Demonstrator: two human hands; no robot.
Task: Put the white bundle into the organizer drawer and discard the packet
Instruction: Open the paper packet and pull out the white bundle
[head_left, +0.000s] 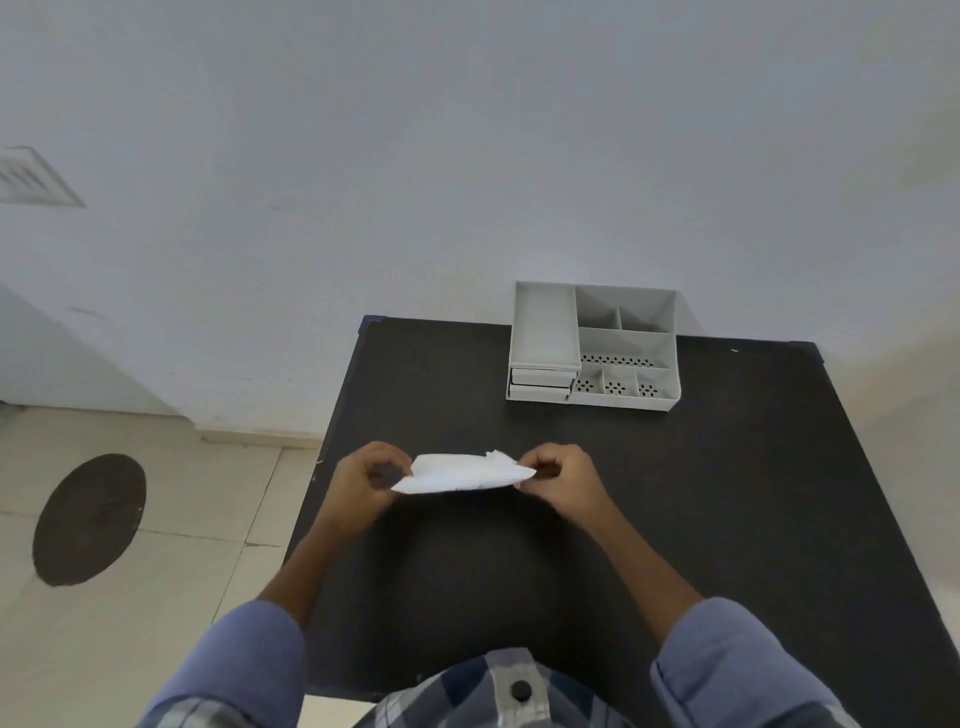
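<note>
A flat white packet (460, 473) is held above the black table (727, 493), stretched between my two hands. My left hand (363, 480) pinches its left end and my right hand (563, 480) pinches its right end, where the upper edge looks ragged. I cannot tell whether a bundle is inside it. The grey organizer (592, 348) stands at the table's far edge against the wall, with open compartments on its right and stacked drawers (540, 382) on its left; the top drawer (545, 327) is pulled out or lying on top.
A white wall rises right behind the table. Left of the table is a tiled floor with a dark round patch (88, 519). A vent (31, 176) sits on the wall at far left. My checked shirt shows at the bottom edge.
</note>
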